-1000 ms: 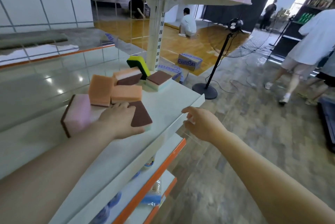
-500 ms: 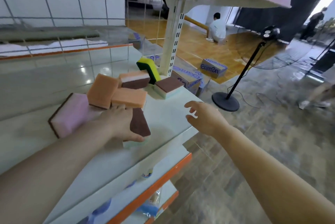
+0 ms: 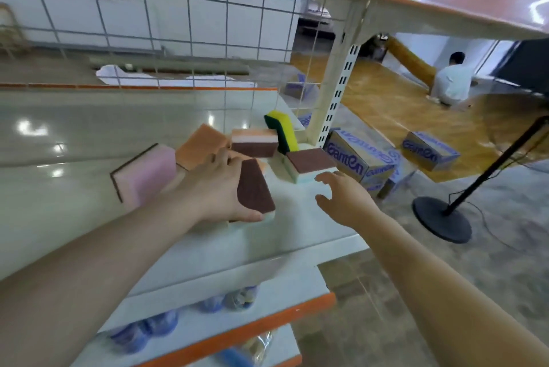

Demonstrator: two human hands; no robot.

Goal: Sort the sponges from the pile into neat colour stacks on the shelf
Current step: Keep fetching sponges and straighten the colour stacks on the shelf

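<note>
Six sponges lie jumbled on the white shelf (image 3: pixel 297 236). At the pile's 6 o'clock, the left hand (image 3: pixel 217 188) grips a brown-topped sponge (image 3: pixel 255 188), thumb curled under its near edge. At 3 o'clock the right hand (image 3: pixel 344 197) hovers with fingers spread, just beside another brown-topped, teal-based sponge (image 3: pixel 309 164).

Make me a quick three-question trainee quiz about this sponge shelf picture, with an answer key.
1. True or false: the left hand grips a brown-topped sponge.
2. Which sponge stands on edge near the shelf post? A pink, B yellow and green, C orange.
3. Fill in: the right hand, fingers spread, holds ____.

Key:
1. True.
2. B, the yellow and green sponge.
3. Nothing; it reaches toward another brown-topped sponge without touching it.
</note>
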